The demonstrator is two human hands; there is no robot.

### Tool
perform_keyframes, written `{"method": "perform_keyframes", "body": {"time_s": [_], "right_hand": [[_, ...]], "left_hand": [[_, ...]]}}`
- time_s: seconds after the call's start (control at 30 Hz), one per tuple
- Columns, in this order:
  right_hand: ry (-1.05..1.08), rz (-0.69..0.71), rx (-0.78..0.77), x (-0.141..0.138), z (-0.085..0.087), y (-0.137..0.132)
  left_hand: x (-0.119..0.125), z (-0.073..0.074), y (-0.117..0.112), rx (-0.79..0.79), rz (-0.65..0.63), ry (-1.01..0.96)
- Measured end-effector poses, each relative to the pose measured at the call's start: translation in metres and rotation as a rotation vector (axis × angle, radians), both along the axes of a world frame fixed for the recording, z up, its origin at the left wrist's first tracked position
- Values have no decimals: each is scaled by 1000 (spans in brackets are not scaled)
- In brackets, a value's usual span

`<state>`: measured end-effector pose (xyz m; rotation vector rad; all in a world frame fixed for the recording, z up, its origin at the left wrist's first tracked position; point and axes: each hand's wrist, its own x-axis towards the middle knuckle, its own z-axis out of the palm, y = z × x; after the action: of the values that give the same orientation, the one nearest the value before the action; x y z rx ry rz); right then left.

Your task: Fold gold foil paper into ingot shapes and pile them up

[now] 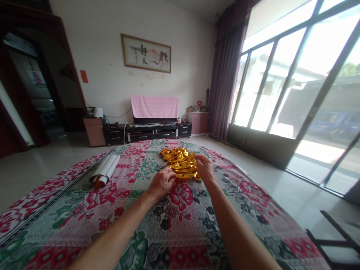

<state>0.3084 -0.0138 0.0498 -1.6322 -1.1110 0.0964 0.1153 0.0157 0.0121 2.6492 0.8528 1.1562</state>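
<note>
Shiny gold foil (182, 162), crinkled into several folded layers, lies on the far middle of the flowered tablecloth (157, 217). My left hand (162, 182) is closed at the foil's near left edge, thumb and fingers pinched together on it. On the other side, my right hand (204, 167) pinches the foil's right edge. Both forearms reach forward over the cloth. What lies beneath the folds is hidden.
To the left, a white roll (105, 168) with an orange-brown end lies on the table. Beyond stands a black TV cabinet (153, 131) with a pink cloth (154, 107) over the television. A dark stool or chair frame (332, 236) stands at the lower right.
</note>
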Motion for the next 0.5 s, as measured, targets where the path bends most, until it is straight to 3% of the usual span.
{"method": "perform_keyframes", "body": {"time_s": [0.5], "right_hand": [[-5,-11,1,-3,0,2]], "left_hand": [[6,-6,3,-41,19,-50]]}}
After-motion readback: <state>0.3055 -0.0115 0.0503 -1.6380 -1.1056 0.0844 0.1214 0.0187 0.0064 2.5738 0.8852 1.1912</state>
